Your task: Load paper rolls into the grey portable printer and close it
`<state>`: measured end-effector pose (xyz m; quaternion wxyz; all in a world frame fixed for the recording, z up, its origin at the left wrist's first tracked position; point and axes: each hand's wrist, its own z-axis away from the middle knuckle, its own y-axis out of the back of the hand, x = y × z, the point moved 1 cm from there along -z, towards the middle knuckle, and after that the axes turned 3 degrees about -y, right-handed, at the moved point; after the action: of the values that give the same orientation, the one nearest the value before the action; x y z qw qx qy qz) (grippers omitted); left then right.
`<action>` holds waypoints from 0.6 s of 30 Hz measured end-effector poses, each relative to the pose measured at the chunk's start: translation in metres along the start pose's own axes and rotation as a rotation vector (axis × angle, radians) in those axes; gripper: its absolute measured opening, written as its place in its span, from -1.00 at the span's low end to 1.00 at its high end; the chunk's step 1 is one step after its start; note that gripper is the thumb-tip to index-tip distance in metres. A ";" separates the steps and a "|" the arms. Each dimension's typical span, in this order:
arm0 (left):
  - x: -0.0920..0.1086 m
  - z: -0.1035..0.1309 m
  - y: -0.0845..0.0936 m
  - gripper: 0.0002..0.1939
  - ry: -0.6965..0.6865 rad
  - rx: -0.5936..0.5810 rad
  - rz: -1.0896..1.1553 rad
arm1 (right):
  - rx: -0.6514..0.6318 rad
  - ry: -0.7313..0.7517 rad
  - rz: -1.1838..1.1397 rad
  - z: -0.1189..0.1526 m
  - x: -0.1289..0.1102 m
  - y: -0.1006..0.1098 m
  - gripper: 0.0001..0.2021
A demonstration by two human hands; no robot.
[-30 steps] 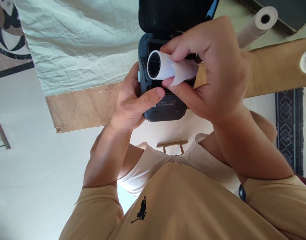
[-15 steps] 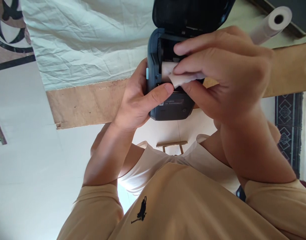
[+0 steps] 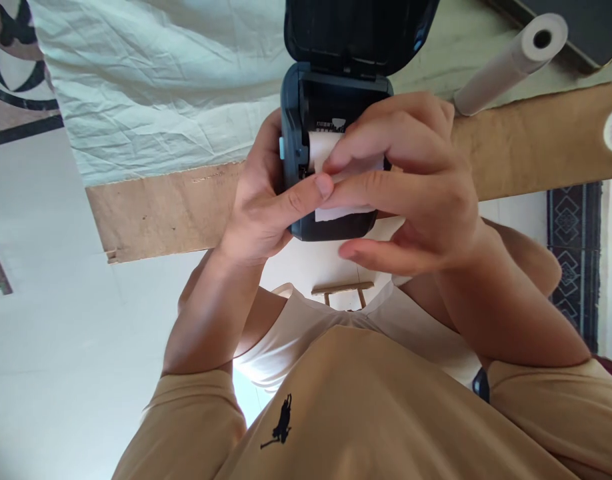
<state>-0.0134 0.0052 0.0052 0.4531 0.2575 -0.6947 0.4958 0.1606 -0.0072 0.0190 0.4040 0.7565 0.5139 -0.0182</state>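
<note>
While the left hand [image 3: 256,207] clasps the dark device [image 3: 289,100] across the wooden edge of the tabletop [image 3: 161,217], the right hand [image 3: 421,180] presses fingers onto the white paper [image 3: 339,213], its thumb spread away. The lid [image 3: 356,33] gapes over pale cloth [image 3: 161,80]; a white roll [image 3: 496,80] stands near that edge. Open floor [image 3: 96,347] borders a patterned rug [image 3: 571,267].
</note>
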 end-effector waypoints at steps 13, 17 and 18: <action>-0.035 -0.019 0.034 -0.14 -0.234 -0.166 -0.168 | 0.275 -0.200 -0.076 0.002 0.015 0.003 -0.67; -0.029 -0.015 0.027 -0.19 -0.201 -0.145 -0.188 | 0.214 -0.361 -0.083 0.005 0.022 0.001 -0.43; -0.029 -0.015 0.027 -0.16 -0.212 -0.136 -0.194 | 0.138 -0.374 -0.121 0.006 0.024 0.000 -0.38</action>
<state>-0.0160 0.0270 -0.0316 0.4395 0.3429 -0.7424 0.3716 0.1739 0.0072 0.0046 0.4379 0.7336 0.4719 -0.2177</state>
